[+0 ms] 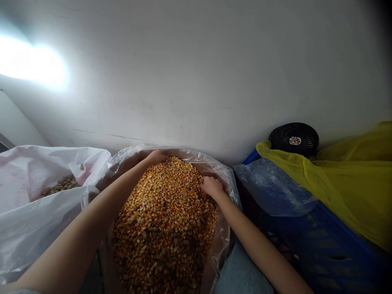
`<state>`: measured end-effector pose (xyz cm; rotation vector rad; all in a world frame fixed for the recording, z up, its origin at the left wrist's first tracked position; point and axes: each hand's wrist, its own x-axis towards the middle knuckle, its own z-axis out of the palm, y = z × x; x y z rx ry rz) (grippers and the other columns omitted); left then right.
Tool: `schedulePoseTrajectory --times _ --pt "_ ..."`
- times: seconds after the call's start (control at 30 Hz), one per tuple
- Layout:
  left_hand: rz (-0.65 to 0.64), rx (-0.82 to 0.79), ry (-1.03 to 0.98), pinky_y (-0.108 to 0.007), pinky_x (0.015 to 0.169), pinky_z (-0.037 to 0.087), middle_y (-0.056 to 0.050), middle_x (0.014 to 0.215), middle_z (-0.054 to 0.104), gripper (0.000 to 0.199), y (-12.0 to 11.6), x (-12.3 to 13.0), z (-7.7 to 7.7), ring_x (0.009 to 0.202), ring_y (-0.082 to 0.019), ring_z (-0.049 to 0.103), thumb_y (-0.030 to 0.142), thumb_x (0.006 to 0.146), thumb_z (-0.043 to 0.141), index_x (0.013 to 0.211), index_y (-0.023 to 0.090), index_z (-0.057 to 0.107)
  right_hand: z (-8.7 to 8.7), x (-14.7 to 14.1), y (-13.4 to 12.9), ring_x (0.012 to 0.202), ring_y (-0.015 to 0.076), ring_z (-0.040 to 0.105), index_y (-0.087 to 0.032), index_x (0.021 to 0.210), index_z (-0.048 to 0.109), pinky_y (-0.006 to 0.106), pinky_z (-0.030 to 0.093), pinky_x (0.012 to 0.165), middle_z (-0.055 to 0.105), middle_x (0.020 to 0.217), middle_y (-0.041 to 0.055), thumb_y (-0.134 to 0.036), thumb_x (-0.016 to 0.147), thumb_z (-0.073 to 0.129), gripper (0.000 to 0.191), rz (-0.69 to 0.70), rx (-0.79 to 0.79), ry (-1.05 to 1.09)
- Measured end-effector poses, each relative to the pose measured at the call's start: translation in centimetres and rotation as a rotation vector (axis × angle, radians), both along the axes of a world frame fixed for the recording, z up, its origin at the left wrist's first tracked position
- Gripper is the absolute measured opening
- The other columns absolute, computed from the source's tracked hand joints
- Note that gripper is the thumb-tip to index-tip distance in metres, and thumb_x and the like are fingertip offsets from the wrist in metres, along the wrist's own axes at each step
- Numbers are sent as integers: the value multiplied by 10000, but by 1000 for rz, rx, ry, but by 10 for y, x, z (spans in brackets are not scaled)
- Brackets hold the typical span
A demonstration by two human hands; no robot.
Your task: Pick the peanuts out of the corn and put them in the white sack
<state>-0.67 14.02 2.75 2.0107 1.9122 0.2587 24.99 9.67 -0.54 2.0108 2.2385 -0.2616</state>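
Dried corn kernels (165, 220) mixed with peanuts in the shell (153, 229) are heaped in a clear plastic sack (222, 241). The left hand (156, 156) is pressed against the far edge of the heap, its fingers hidden, so whether anything is gripped cannot be told. The right hand (212, 188) is laid half-open on the right of the heap, with nothing gripped. On the left, more peanuts (59, 184) are held in a white sack (36, 232). On the right, a blue crate (324, 245) is draped with yellow plastic sheeting (346, 183), beside a black fan (294, 139).
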Motion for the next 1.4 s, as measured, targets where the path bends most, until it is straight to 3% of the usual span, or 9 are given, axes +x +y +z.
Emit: schedulePoseTrajectory --times 0.07,0.2,0.3,0.4,0.6,0.77,1.1,1.27,1.4 --pt "-47 -69 -196 -218 440 396 -46 578 544 386 1 -3 6 450 -100 475 436 784 343 654 142 556 -5 -3 -2 867 269 574 -109 913 623 342 437 680 610 947 162 -138 742 421 266 23 -41 -146" --pt "-143 -196 -644 -190 341 293 3 479 434 386 1 -12 12 347 -56 324 443 782 332 585 153 494 -15 -10 -3 892 270 571 -75 929 627 359 439 715 608 955 186 -45 737 400 299 55 -97 -190" --pt "-128 -51 -349 -196 403 337 -14 536 502 362 0 -17 9 432 -85 427 442 778 351 644 154 525 -18 -10 -1 899 265 569 -69 931 627 360 440 725 606 961 189 -45 747 393 299 65 -105 -215" --pt "-117 95 -12 -214 570 392 -39 687 585 279 -3 -20 3 649 -144 532 392 760 421 744 146 552 -16 -7 0 894 255 574 -82 942 624 345 446 716 604 962 192 -87 759 405 285 56 -94 -222" --pt "-148 158 152 -288 727 394 -104 971 578 315 -9 -15 -10 857 -214 550 378 811 332 926 157 524 -11 -7 -1 895 247 574 -97 966 613 324 445 723 599 968 194 -143 761 411 292 53 -69 -200" --pt "-214 152 242 -311 742 403 -94 1021 566 306 -12 -10 -20 866 -215 561 372 825 308 969 190 506 -11 -9 -1 892 249 574 -101 969 612 329 448 719 605 965 178 -139 758 387 311 65 -74 -179" --pt "-155 155 219 -339 775 386 -126 1011 569 264 -16 -7 -26 900 -229 549 270 815 342 1007 175 494 -7 -10 -3 885 263 574 -110 957 617 349 446 711 607 968 170 -168 737 414 305 76 -93 -161" --pt "-92 145 66 -278 672 417 -91 921 609 327 -7 -11 -5 802 -204 565 376 806 326 980 173 515 -9 -10 -1 884 261 575 -113 946 618 346 443 706 605 968 173 -183 746 409 298 70 -87 -146" --pt "-78 97 -166 -194 472 394 -47 726 615 360 -9 -23 23 538 -111 528 418 803 311 875 160 551 -11 -9 1 879 263 576 -125 938 613 341 439 696 610 963 156 -223 758 403 293 76 -70 -123"
